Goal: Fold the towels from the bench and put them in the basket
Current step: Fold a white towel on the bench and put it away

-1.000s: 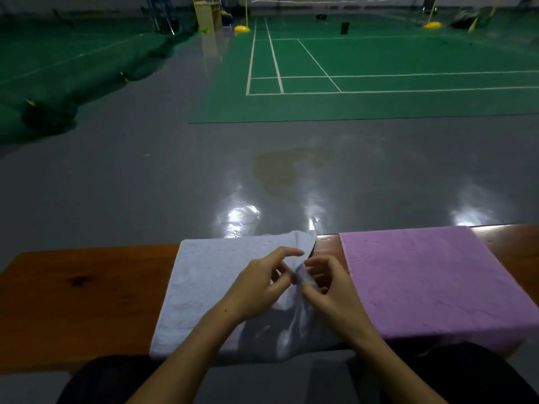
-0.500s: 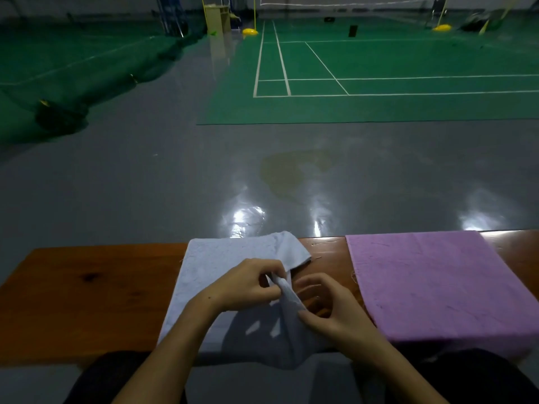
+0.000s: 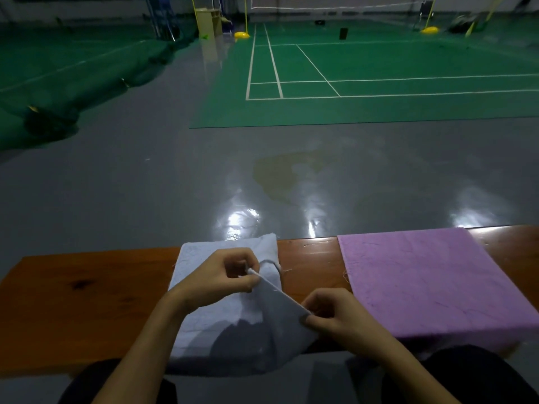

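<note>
A pale blue-grey towel [image 3: 204,325] lies on the wooden bench [image 3: 87,304] right in front of me, its near edge hanging over the bench's front. My left hand [image 3: 224,275] pinches the towel's right edge near the far corner. My right hand [image 3: 335,316] pinches the same edge closer to me, so the edge is lifted and stretched taut between both hands. A purple towel [image 3: 431,284] lies spread flat on the bench to the right, untouched. No basket is in view.
Beyond the bench stretches a shiny grey floor [image 3: 204,176], then a green badminton court [image 3: 379,80] with white lines. A dark green net heap [image 3: 52,123] lies at far left. My dark-trousered knees [image 3: 455,374] are under the bench's front edge.
My hands have drawn apart along the towel's right edge: the left stayed near the far corner, the right slid toward me. The edge now rises taut between them.
</note>
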Demonstrator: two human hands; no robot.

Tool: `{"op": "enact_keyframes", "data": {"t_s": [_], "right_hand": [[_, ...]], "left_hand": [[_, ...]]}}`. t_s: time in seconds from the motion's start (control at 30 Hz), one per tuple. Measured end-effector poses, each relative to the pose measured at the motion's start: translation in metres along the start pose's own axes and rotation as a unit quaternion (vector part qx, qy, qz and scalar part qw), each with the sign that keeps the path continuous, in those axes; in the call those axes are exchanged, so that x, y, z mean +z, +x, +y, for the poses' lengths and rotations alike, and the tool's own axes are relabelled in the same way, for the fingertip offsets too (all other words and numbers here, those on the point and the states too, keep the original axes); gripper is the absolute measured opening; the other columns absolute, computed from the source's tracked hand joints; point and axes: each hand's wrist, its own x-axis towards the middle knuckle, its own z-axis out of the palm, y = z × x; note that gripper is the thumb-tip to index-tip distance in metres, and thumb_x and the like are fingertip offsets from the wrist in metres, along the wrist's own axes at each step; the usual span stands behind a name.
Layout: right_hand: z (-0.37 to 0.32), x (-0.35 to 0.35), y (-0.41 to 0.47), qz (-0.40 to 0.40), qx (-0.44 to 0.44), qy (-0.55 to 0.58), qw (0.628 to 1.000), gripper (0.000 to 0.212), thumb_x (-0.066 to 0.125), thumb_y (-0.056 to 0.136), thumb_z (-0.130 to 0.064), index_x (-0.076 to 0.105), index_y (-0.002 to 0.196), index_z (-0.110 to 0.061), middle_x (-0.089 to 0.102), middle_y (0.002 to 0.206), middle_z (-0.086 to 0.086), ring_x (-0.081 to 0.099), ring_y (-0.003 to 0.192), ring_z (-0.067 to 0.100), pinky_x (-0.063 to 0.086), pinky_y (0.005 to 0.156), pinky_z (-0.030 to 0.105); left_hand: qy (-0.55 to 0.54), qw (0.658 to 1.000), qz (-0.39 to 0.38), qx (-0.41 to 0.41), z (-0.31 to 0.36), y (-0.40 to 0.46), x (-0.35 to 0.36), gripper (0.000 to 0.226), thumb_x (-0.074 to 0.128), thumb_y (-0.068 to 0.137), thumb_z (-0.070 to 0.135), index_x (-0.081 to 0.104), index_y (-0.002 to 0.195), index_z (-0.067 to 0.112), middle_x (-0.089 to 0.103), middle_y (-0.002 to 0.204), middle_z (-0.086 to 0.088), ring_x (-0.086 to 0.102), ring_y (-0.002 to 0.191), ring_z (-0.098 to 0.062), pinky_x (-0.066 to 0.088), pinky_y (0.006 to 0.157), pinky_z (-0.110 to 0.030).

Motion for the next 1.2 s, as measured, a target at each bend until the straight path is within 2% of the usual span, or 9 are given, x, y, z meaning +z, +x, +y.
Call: {"op": "enact_keyframes", "data": {"t_s": [0.17,0.33,0.5,0.6,0.7,0.83,0.93,1.07,1.2], "right_hand": [[-0.006,0.005,0.011,0.074,-0.062,0.018,0.995,0.011,0.075,0.096,-0.028,0.08,0.106,-0.031,0.077,0.098,-0.021,0.073,0.096,0.002,0.062,0.085,0.029],[-0.012,0.027,0.027,0.172,-0.085,0.055,0.98,0.01,0.078,0.095,-0.028,0.08,0.102,-0.033,0.072,0.114,-0.019,0.067,0.112,0.001,0.059,0.094,0.028],[-0.026,0.044,0.036,0.144,-0.061,0.237,0.959,0.003,0.083,0.089,-0.022,0.084,0.092,-0.022,0.056,0.147,-0.018,0.056,0.133,0.0,0.055,0.105,0.028],[-0.035,0.046,0.038,0.143,-0.068,0.295,0.942,0.004,0.084,0.088,-0.016,0.084,0.091,-0.014,0.057,0.148,-0.021,0.056,0.134,-0.001,0.055,0.103,0.026],[-0.042,0.045,0.038,0.16,-0.081,0.305,0.935,0.003,0.082,0.088,-0.012,0.085,0.09,-0.012,0.064,0.141,-0.018,0.06,0.132,0.004,0.056,0.102,0.03],[-0.041,0.037,0.04,0.178,-0.092,0.273,0.941,0.008,0.082,0.088,-0.007,0.085,0.093,-0.012,0.073,0.129,-0.013,0.066,0.124,0.008,0.058,0.103,0.037],[-0.033,0.022,0.044,0.176,-0.132,0.172,0.96,0.011,0.081,0.089,-0.01,0.085,0.091,-0.02,0.07,0.133,-0.017,0.061,0.129,0.006,0.055,0.104,0.032],[-0.014,0.008,0.049,0.151,-0.18,-0.097,0.967,0.007,0.074,0.078,-0.033,0.077,0.083,-0.031,0.06,0.142,-0.021,0.054,0.132,0.006,0.048,0.107,0.03],[-0.002,0.001,0.05,0.155,-0.203,-0.215,0.943,0.01,0.079,0.078,-0.021,0.074,0.084,-0.028,0.068,0.129,-0.012,0.059,0.113,0.018,0.052,0.096,0.032]], "left_hand": [[-0.079,0.997,0.006,0.007,0.012,-0.009,-0.007,0.009,0.078,0.093,0.022,0.072,0.092,0.015,0.07,0.09,-0.005,0.071,0.09,-0.022,0.059,0.079,-0.027],[-0.105,0.994,0.006,0.029,0.013,-0.013,-0.014,0.007,0.07,0.09,0.018,0.071,0.086,0.023,0.067,0.087,-0.007,0.066,0.087,-0.021,0.058,0.084,-0.031],[-0.144,0.988,0.008,0.048,0.008,-0.012,-0.019,0.01,0.073,0.084,0.023,0.066,0.084,0.016,0.058,0.085,-0.013,0.059,0.083,-0.022,0.054,0.078,-0.031],[-0.201,0.978,-0.004,0.055,0.008,-0.011,-0.02,0.014,0.071,0.082,0.025,0.064,0.082,0.013,0.052,0.079,-0.012,0.053,0.075,-0.019,0.051,0.07,-0.025],[-0.228,0.973,-0.01,0.045,0.009,-0.012,-0.02,0.012,0.069,0.08,0.024,0.064,0.079,0.014,0.053,0.077,-0.01,0.054,0.074,-0.016,0.051,0.069,-0.024],[-0.221,0.974,0.004,0.041,0.008,-0.013,-0.023,0.014,0.068,0.083,0.023,0.063,0.082,0.009,0.053,0.079,-0.011,0.055,0.075,-0.017,0.052,0.071,-0.025],[-0.17,0.985,0.037,0.022,0.005,-0.014,-0.029,0.01,0.063,0.092,0.014,0.063,0.086,0.007,0.059,0.081,-0.014,0.059,0.077,-0.022,0.055,0.073,-0.029],[0.018,0.998,0.053,-0.011,-0.006,-0.014,-0.029,0.016,0.068,0.1,0.012,0.069,0.087,0.022,0.071,0.086,-0.006,0.071,0.083,-0.021,0.06,0.078,-0.03],[0.232,0.972,0.038,-0.015,-0.025,-0.014,-0.023,0.006,0.073,0.096,0.042,0.071,0.093,0.037,0.073,0.092,0.019,0.071,0.09,-0.005,0.064,0.081,-0.028]]}}
